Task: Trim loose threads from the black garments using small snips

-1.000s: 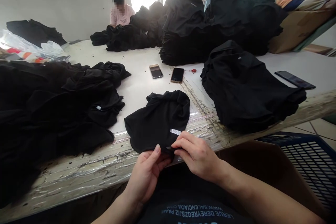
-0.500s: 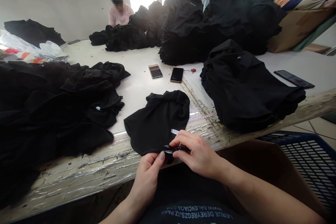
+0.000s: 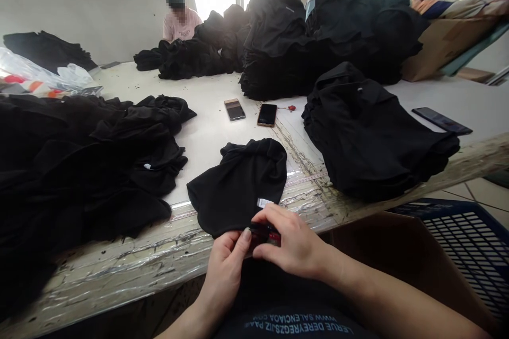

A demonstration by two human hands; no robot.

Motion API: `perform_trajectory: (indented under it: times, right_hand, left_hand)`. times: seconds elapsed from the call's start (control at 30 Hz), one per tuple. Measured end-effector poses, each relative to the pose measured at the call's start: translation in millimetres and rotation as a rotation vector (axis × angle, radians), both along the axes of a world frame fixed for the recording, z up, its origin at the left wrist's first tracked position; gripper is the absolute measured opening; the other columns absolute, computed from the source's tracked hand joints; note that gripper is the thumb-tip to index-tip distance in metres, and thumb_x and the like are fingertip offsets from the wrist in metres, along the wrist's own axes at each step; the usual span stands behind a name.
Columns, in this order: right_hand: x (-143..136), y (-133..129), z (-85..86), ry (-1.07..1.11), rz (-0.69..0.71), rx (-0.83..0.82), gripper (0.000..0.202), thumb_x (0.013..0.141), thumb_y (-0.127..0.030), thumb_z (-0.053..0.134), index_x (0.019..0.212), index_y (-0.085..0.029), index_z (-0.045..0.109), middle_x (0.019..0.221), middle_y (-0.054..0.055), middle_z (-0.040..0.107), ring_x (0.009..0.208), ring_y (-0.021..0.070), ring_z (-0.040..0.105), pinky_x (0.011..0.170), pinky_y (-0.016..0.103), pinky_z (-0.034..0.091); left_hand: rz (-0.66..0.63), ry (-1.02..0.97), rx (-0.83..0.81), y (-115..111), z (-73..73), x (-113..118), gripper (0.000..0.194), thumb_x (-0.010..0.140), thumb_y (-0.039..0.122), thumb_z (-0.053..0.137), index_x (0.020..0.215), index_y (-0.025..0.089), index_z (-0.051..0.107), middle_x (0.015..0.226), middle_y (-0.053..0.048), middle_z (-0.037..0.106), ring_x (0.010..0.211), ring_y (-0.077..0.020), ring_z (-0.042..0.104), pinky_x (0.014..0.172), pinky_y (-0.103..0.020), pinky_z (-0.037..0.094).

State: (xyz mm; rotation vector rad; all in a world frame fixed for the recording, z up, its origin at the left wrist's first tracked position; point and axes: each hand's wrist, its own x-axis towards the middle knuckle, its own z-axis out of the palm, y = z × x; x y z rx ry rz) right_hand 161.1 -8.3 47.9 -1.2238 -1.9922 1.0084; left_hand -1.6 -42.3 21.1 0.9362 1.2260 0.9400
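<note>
Left hand: the left hand (image 3: pixel 225 265) pinches the near hem of the small black knit garment (image 3: pixel 238 185), thumb tip up against the cloth, seemingly to keep the edge taut at the counter's lip.
Right hand: the right hand (image 3: pixel 292 241) is closed around a small dark tool with a red part (image 3: pixel 267 234), its tip meeting the same hem just beside the left thumb; what kind of tool it is, I cannot tell.
Garment: lies flat at 6 o'clock on the counter, hem hanging toward the person, a white sewn label (image 3: pixel 264 202) facing up near the right hand.
Piles: a loose heap of black garments (image 3: pixel 79 159) at 9 o'clock; a folded black stack (image 3: pixel 369 132) at 3 o'clock, both within arm's reach.
Counter: a pale worn counter (image 3: pixel 207 132) with clear film taped along its near edge; two smartphones (image 3: pixel 251 112) at 12 o'clock, a third dark phone (image 3: pixel 441 120) at 2 o'clock.
Room: tall black stacks (image 3: pixel 318 37) before a bright window; a person in a pink shirt (image 3: pixel 181 21) sits at 11 o'clock; a blue plastic crate (image 3: pixel 465 238) stands on the floor at 4 o'clock.
</note>
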Motion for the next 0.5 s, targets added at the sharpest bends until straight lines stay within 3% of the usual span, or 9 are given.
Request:
perform_trajectory:
  times: [0.17,0.33,0.43,0.5]
  right_hand:
    - [-1.9,4.9,-6.0,0.226,-0.072,-0.381,0.010,0.069,-0.018,0.065,0.073,-0.015,0.057,0.060,-0.004,0.051,0.050,0.0066,0.041,0.047,0.020,0.033]
    - [7.5,12.0,-14.3,0.627,-0.104,-0.834,0.026,0.067,-0.030,0.068,0.081,-0.017,0.049,0.049,-0.011,0.037,0.038,0.0029,0.028,0.035,0.016,0.018]
    - [10.3,11.7,-17.9,0.660,-0.101,-0.884,0.032,0.067,-0.035,0.070,0.084,-0.017,0.049,0.049,-0.011,0.038,0.038,0.0030,0.029,0.033,0.015,0.017]
    - [10.8,11.0,-18.3,0.599,-0.056,-0.857,0.028,0.071,-0.035,0.066,0.087,-0.016,0.051,0.047,-0.011,0.038,0.038,0.0036,0.030,0.034,0.015,0.018]
  left_hand:
    - [0.096,-0.041,0.065,12.3,12.5,-3.1,0.035,0.085,0.045,0.054,0.072,0.014,0.061,0.067,-0.004,0.063,0.066,-0.0164,0.060,0.066,-0.027,0.047]
    - [0.298,-0.143,0.259,29.5,30.9,-20.1,0.033,0.088,0.040,0.051,0.065,0.017,0.054,0.063,0.001,0.053,0.060,-0.0124,0.055,0.062,-0.024,0.044]
    - [0.201,0.021,0.384,29.8,37.0,-23.7,0.035,0.089,0.039,0.050,0.061,0.017,0.054,0.063,0.000,0.052,0.063,-0.0133,0.054,0.063,-0.025,0.042]
    - [0.044,0.202,0.441,27.1,35.3,-19.5,0.019,0.081,0.034,0.063,0.071,0.018,0.059,0.072,-0.001,0.057,0.068,-0.0144,0.054,0.065,-0.025,0.043]
